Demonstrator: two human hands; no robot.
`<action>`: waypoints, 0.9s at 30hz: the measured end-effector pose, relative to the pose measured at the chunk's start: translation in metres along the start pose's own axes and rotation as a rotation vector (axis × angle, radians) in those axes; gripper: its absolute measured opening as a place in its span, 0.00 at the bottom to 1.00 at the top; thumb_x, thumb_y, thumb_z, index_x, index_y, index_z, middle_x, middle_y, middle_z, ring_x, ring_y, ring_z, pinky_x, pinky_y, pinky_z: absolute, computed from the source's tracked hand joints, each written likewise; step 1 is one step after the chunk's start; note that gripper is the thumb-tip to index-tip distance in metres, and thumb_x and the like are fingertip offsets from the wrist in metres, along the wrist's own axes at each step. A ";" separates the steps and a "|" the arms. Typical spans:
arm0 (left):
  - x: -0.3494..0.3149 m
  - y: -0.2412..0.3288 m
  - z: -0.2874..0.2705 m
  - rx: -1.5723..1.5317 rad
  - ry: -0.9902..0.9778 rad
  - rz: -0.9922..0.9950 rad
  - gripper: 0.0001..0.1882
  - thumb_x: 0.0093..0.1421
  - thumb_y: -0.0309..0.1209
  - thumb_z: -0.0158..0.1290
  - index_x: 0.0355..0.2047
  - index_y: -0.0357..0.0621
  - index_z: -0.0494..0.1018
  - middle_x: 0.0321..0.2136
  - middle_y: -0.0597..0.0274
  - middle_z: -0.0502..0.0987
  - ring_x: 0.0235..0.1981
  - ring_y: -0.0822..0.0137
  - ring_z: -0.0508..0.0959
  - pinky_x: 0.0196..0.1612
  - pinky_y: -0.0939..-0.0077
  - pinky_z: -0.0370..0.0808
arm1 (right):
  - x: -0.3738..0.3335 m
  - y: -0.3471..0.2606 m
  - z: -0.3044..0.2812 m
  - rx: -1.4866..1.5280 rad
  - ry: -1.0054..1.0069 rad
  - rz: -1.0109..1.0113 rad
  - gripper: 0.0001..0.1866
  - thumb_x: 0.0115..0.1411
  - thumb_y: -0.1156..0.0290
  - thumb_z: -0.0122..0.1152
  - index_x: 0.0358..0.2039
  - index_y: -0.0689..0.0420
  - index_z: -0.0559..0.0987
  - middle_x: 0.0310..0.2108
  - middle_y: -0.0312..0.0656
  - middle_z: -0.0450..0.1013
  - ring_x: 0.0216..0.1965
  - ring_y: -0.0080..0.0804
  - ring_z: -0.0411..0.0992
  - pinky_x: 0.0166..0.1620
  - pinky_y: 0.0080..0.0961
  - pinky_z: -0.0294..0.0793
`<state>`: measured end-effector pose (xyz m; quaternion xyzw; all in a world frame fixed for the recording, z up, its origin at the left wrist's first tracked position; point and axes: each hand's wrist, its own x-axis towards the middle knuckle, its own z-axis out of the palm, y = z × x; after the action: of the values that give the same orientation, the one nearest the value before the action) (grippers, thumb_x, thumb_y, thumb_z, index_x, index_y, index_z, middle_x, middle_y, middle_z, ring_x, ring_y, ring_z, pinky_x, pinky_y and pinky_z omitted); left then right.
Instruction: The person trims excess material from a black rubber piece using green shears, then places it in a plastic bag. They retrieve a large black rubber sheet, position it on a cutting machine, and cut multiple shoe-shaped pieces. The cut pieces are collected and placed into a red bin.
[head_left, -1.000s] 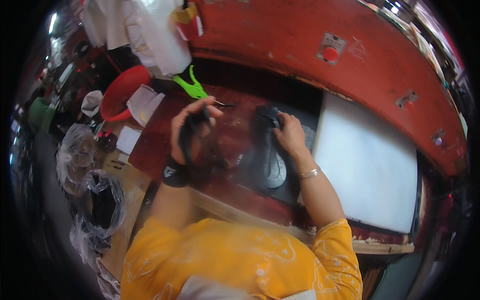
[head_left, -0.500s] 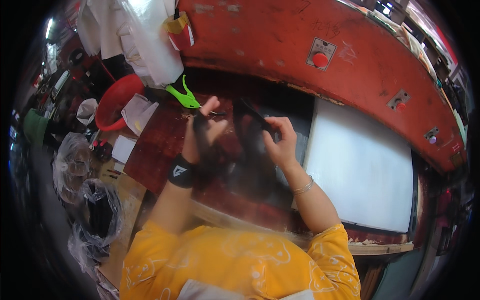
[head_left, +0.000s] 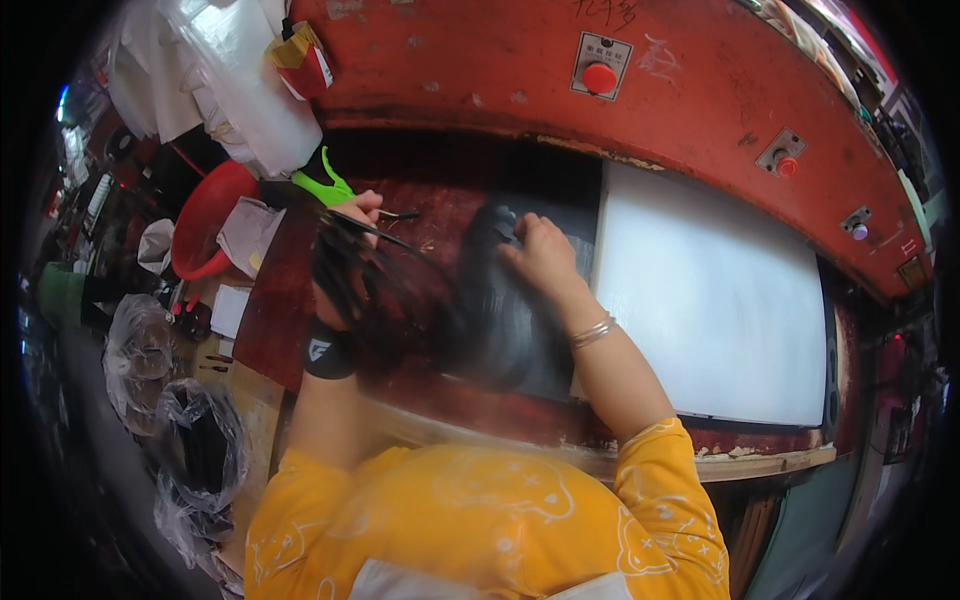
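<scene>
My left hand (head_left: 362, 212) is closed around a bundle of thin black strips (head_left: 345, 262), which hang down over the wrist and trail to the right, smeared by motion. Just beyond that hand lies a bright green tool (head_left: 325, 183) with a lever and thin nozzle, apparently an air blow gun. My right hand (head_left: 545, 258) is at the upper edge of a black, flexible-looking sheet (head_left: 515, 340), fingers bent together. Whether it pinches the sheet or only presses on it cannot be made out. The sheet rests on the dark red work surface (head_left: 415, 215), its left part blurred.
A white board (head_left: 715, 300) lies to the right. Behind it rises a red machine beam (head_left: 450, 70) with a red push button (head_left: 599, 78). At left are a red basin (head_left: 205, 225), clear plastic bags (head_left: 140, 345) and a plastic-wrapped roll (head_left: 250, 90). A wooden edge (head_left: 765, 462) runs along the front.
My left hand has gone from spread fingers to a closed grip, with black strips now fanned below it. The dark piece raised by my right hand is lower. The whole view has shifted.
</scene>
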<state>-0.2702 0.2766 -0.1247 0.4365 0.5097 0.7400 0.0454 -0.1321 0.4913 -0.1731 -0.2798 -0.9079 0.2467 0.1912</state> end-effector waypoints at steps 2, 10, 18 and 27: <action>-0.002 0.004 -0.005 -0.016 0.009 0.062 0.12 0.59 0.31 0.53 0.40 0.41 0.66 0.28 0.66 0.70 0.30 0.75 0.71 0.33 0.83 0.68 | 0.000 0.001 0.010 -0.063 0.033 -0.030 0.15 0.47 0.64 0.64 0.34 0.59 0.77 0.35 0.49 0.74 0.40 0.46 0.72 0.45 0.37 0.72; -0.009 0.027 0.010 -0.160 0.080 -0.185 0.09 0.59 0.26 0.52 0.40 0.38 0.69 0.29 0.67 0.72 0.30 0.77 0.72 0.32 0.83 0.70 | -0.004 -0.014 -0.007 0.090 0.185 -0.013 0.13 0.49 0.73 0.61 0.36 0.60 0.73 0.32 0.45 0.73 0.35 0.39 0.73 0.41 0.30 0.72; -0.005 0.035 0.027 -0.310 0.099 -0.213 0.13 0.62 0.29 0.46 0.46 0.38 0.69 0.38 0.65 0.72 0.35 0.78 0.72 0.40 0.82 0.72 | -0.043 -0.090 -0.051 0.938 0.101 -0.476 0.14 0.52 0.79 0.56 0.40 0.62 0.73 0.37 0.42 0.74 0.39 0.23 0.73 0.45 0.21 0.71; -0.017 0.050 0.020 -0.530 -0.093 -0.366 0.13 0.62 0.34 0.48 0.42 0.39 0.69 0.37 0.61 0.73 0.37 0.73 0.74 0.40 0.79 0.73 | -0.054 -0.123 -0.073 1.086 -0.304 -0.645 0.21 0.57 0.81 0.52 0.52 0.62 0.66 0.43 0.42 0.72 0.41 0.24 0.72 0.46 0.22 0.70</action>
<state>-0.2272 0.2578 -0.0930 0.3437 0.3667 0.8058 0.3130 -0.1058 0.3951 -0.0571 0.1815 -0.7094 0.6376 0.2392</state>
